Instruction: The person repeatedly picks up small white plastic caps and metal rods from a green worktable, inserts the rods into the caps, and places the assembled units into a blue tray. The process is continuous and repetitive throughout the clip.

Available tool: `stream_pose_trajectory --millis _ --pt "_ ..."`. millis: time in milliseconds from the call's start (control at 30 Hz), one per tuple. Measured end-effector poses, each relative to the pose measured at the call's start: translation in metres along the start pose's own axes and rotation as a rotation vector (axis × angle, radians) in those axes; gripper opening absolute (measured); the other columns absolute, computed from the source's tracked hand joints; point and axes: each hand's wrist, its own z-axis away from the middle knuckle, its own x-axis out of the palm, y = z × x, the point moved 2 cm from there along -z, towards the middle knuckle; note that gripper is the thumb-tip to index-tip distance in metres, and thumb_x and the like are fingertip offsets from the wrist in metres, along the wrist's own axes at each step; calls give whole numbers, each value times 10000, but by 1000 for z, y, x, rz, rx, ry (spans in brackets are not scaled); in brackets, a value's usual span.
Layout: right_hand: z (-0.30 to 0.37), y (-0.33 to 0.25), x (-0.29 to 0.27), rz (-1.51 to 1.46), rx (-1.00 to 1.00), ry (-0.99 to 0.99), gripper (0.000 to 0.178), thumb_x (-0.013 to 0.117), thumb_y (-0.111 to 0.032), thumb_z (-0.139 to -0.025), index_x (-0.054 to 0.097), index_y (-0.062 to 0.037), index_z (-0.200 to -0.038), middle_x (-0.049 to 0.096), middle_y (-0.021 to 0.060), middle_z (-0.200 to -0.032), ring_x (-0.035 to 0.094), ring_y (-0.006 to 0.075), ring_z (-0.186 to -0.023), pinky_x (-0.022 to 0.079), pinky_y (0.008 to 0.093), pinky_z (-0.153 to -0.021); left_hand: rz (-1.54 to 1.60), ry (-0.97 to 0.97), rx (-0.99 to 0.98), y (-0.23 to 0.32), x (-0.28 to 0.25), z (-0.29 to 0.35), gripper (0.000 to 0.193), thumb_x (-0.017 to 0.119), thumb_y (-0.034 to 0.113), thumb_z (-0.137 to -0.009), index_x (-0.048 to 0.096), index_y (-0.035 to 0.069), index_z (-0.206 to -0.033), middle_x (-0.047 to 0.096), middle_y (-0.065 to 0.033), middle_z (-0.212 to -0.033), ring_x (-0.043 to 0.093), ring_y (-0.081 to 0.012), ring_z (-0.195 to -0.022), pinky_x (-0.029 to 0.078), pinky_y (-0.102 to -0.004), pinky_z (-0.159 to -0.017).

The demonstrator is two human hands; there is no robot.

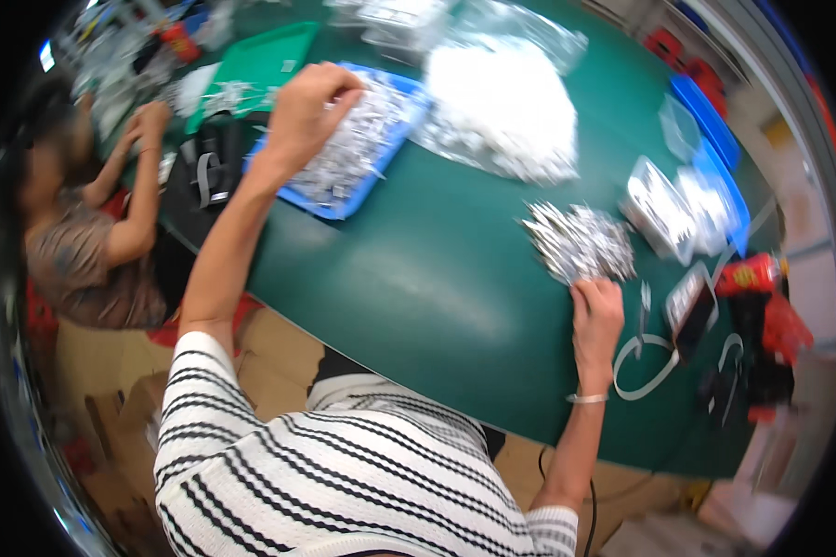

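My left hand (308, 109) reaches out over a blue tray (344, 206) heaped with small silvery-white parts (353, 148); its fingers are curled into the heap and seem closed on some of the parts. My right hand (596, 318) rests on the green table (418, 278), holding the near edge of a fan-shaped bundle of silvery strips (578, 241). A thin bracelet circles my right wrist. My striped sleeves fill the lower part of the picture.
A big pile of white pieces in clear plastic (506, 102) lies beyond the tray. Clear boxes of parts (664, 204) and blue trays (711, 121) stand at the right, with a red tool (752, 274). Another person (93, 223) sits at the left by a green tray (260, 65).
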Motion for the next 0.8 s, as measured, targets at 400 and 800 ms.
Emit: stream_pose_trajectory --millis 400,800 --pt "-13 -13 -5 131 15 -207 88 651 2 -772 582 9 -825 556 144 -817 510 329 -820 417 421 -734 -2 -158 -188 -63 3 28 77 677 73 -781 668 30 -844 618 -89 -788 608 -216 -695 484 -321 -643" --pt "-18 -31 -11 -214 210 -83 62 618 11 -822 574 20 -864 564 143 -792 543 286 -736 425 381 -667 -165 -35 -41 -86 54 27 375 608 174 -886 544 147 -1255 467 -130 -1317 410 -346 -1235 344 -424 -1041"
